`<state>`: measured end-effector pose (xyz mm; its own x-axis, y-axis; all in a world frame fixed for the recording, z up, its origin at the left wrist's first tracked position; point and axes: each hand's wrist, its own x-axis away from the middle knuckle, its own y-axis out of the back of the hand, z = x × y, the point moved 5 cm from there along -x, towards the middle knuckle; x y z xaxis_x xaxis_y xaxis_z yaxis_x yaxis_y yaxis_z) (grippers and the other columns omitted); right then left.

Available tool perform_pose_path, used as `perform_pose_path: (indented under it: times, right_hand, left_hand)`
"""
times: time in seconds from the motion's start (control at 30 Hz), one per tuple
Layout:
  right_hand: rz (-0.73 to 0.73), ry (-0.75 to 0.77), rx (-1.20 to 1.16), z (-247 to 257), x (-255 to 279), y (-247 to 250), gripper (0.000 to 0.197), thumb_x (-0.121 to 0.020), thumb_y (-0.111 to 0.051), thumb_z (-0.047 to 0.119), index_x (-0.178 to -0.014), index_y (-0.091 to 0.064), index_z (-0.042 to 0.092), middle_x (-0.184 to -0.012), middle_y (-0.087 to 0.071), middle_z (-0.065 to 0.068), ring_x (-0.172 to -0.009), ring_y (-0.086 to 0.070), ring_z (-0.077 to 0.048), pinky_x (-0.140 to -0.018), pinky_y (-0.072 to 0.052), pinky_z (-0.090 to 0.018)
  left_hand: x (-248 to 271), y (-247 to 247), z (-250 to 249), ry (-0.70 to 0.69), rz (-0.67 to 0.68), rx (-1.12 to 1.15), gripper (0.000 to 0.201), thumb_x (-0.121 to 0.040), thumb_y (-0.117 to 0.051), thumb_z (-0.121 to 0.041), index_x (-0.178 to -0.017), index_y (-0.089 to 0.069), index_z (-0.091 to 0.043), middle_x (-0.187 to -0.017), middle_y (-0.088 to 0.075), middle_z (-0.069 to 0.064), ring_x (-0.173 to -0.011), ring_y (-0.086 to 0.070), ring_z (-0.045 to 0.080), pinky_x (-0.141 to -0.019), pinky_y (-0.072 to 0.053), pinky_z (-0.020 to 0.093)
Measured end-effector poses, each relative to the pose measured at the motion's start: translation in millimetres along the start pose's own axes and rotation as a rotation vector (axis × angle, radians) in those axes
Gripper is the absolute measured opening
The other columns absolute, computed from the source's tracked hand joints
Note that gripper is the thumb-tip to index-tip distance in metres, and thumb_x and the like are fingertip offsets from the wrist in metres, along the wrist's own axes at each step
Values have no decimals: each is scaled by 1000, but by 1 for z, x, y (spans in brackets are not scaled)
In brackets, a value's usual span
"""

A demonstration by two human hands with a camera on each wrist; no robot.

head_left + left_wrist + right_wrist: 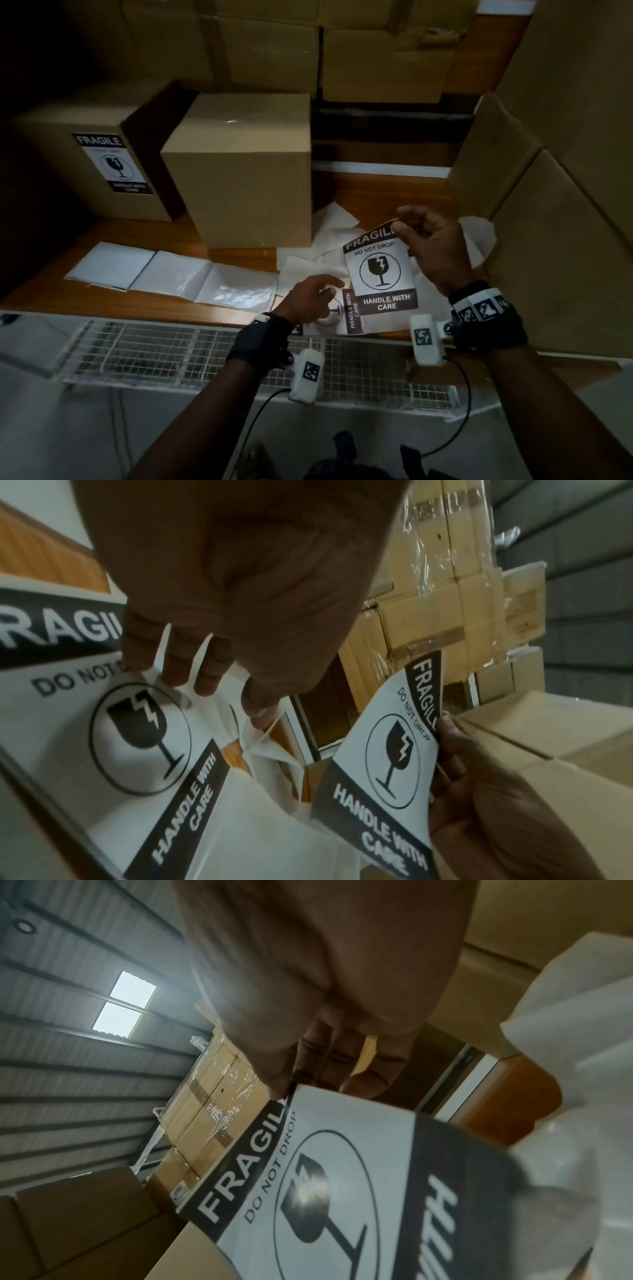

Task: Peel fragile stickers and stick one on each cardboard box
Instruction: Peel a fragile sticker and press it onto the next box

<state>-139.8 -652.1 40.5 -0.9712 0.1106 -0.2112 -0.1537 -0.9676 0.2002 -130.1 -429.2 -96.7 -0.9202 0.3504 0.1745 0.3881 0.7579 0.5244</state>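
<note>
The right hand [433,250] pinched the sticker [380,270] at its top right corner, thumb in front and fingers behind, and held it in the air above the worktop [370,192]. The sticker hung upright, its long axis almost vertical, print toward the person. The left hand [310,298] lay lower and to the left, with its fingers loosely spread and pressing on the sticker sheet [346,317] and a backing paper [308,270] on the worktop; it pinched nothing that I could see.

The plain box [246,168] stood beyond and to the left of the held sticker, with its front face bare. In my judgement the right hand was the nearer one to carry the sticker there, moving forward and left. The labelled box [82,164], further left, already had a sticker on its front.

Both boxes were closed, so their contents could not be seen. More used backing papers [171,270] lay flat on the worktop left of the hands.
</note>
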Motion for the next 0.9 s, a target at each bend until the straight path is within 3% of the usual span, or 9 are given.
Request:
perform_pose_path:
  times: [0.13,0.27,0.33,0.43,0.5,0.57,0.7,0.77,0.9]
  right_hand:
    - [19,-19,-17,3,-5,-36,17,-94,-67,12,-105,-67,26,-102,-74,-1,-94,-73,-15,-80,-62,-37]
    - [28,3,-36,10,-12,-76,15,-95,-67,11,-97,-68,26,-95,-75,-1,-88,-74,-17,-77,-62,-37]
    - [17,17,-32,12,-17,-97,15,-94,-69,12,-95,-69,27,-94,-76,-1,-89,-74,-20,-77,-61,-40]
    - [-4,22,-33,16,-25,-124,11,-94,-70,15,-96,-70,25,-95,-76,-3,-89,-73,-22,-76,-60,-37]
    - [-13,33,-41,20,-29,-139,10,-94,-70,14,-96,-70,23,-95,-75,-4,-88,-73,-23,-73,-59,-33]
    - [-25,49,-42,23,-32,-150,8,-93,-71,14,-96,-70,22,-94,-75,-5,-88,-72,-25,-72,-58,-32]
    - [-44,57,-26,23,-38,-165,6,-94,-70,18,-94,-68,23,-94,-74,-4,-88,-71,-25,-75,-58,-38]
    - [-60,71,-15,26,-41,-170,5,-94,-70,20,-93,-68,25,-94,-74,-4,-90,-71,-25,-79,-60,-45]
    - [-125,103,-14,35,-48,-176,10,-95,-69,17,-91,-66,26,-93,-73,-3,-86,-72,-19,-70,-60,-38]
  left_hand:
    - [17,42,-8,-67,-106,104,24,-107,-50,-27,-120,-68,-17,-125,-69,1,-110,-65,13,-87,-50,22]
    - [41,98,-32,-143,-301,351,38,-106,-40,-49,-116,-69,-26,-112,-73,-4,-102,-68,13,-85,-56,32]
    - [48,122,-46,-244,-340,365,33,-103,-48,-52,-112,-70,-29,-108,-75,-7,-102,-70,11,-85,-57,30]
    - [49,151,-57,-309,-406,265,15,-91,-73,-39,-103,-65,-37,-97,-74,-12,-89,-68,-5,-74,-53,16]
    - [44,168,-54,-325,-496,174,19,-88,-78,-23,-97,-65,-32,-91,-72,-12,-77,-66,-10,-66,-50,10]
    - [38,184,-48,-331,-553,122,19,-89,-78,-17,-95,-66,-31,-86,-71,-14,-74,-66,-9,-63,-49,9]
    - [28,211,-37,-343,-585,88,21,-90,-78,-22,-86,-65,-38,-89,-76,-13,-80,-72,-1,-70,-59,24]
    - [22,221,-35,-339,-578,46,12,-92,-76,-25,-84,-68,-31,-87,-77,-12,-80,-73,1,-70,-62,34]
    - [16,235,-41,-371,-592,0,6,-94,-73,-28,-92,-73,-22,-91,-76,-11,-84,-70,-3,-74,-60,32]
